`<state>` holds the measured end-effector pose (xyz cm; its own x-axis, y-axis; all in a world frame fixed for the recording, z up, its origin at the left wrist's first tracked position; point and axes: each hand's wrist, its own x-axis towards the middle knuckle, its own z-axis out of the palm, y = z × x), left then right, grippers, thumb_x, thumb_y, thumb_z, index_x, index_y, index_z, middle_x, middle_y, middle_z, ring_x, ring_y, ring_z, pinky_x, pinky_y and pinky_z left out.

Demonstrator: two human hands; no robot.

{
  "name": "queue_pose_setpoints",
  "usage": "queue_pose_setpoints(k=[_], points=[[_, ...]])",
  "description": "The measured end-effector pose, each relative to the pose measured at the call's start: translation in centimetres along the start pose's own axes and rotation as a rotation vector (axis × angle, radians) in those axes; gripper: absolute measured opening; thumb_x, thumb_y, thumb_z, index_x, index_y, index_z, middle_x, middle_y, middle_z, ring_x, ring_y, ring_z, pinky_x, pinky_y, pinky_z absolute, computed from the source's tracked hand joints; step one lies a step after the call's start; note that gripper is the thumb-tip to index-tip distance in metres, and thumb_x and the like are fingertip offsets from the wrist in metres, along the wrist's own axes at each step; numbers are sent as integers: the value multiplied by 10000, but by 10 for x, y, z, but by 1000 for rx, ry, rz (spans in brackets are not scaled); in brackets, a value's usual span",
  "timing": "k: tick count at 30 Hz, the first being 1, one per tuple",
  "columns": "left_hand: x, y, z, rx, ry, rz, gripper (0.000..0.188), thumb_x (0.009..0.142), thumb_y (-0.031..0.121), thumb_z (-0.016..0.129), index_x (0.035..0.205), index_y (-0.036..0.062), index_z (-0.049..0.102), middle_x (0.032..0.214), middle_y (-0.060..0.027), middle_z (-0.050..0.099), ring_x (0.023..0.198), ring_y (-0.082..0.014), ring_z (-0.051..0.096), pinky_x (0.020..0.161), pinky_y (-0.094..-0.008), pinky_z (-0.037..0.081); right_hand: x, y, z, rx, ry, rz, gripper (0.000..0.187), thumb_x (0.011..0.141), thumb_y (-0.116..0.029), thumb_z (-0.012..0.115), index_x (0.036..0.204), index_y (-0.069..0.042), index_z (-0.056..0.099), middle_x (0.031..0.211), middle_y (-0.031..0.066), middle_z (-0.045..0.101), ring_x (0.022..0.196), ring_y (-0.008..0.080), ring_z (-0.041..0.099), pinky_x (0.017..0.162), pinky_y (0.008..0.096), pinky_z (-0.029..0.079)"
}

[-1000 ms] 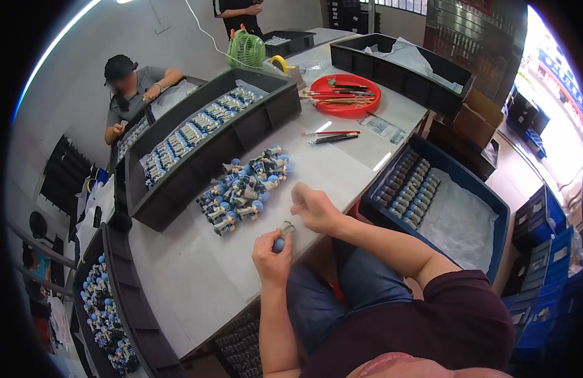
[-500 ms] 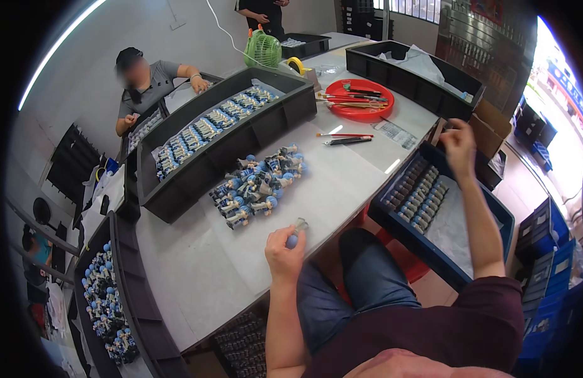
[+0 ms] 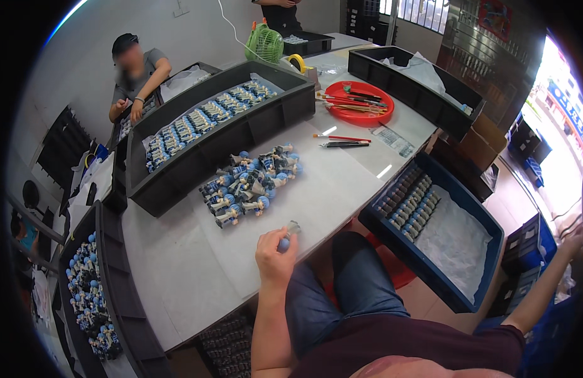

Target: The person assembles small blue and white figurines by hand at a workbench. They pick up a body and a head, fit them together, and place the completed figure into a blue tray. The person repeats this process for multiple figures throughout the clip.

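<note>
The right hand [image 3: 575, 242] has swung out to the far right, beside the crates [image 3: 524, 246]; it is blurred at the picture's edge, so I cannot tell how open it is or whether it holds anything. The left hand [image 3: 276, 255] has thumb and fingers closed around one figure [image 3: 294, 227], above the worktop [image 3: 172, 252] and near the pile [image 3: 249, 189]. The figure looks light, stiff and smooth, its small parts perhaps fragile; the round blue head seems the surest grip.

Blue-headed grey figurine [image 3: 283, 245], partly covered
</note>
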<state>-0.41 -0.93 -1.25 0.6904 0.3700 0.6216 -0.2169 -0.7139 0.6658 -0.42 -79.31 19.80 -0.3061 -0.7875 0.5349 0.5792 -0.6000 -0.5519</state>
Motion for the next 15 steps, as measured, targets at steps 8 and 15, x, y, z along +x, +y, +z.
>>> queue_pose_setpoints(k=[8,15], points=[[0,-6,-1,7,11,-13,178,674,54,701,818,-18,624,792,-138,630,700,-240,595,637,-315,477,-473,-112,141,366,-1217,822,295,828,-37,598,1105,0,507,890,96,619,774,112,586,654,214,466],[1,-4,3,-30,-16,-18,189,672,89,704,817,-12,636,790,-133,638,716,-241,603,667,-313,480,-635,-230,83,574,-1955,570,259,780,53,560,1031,-7,539,755,79,612,700,112,589,675,233,465]])
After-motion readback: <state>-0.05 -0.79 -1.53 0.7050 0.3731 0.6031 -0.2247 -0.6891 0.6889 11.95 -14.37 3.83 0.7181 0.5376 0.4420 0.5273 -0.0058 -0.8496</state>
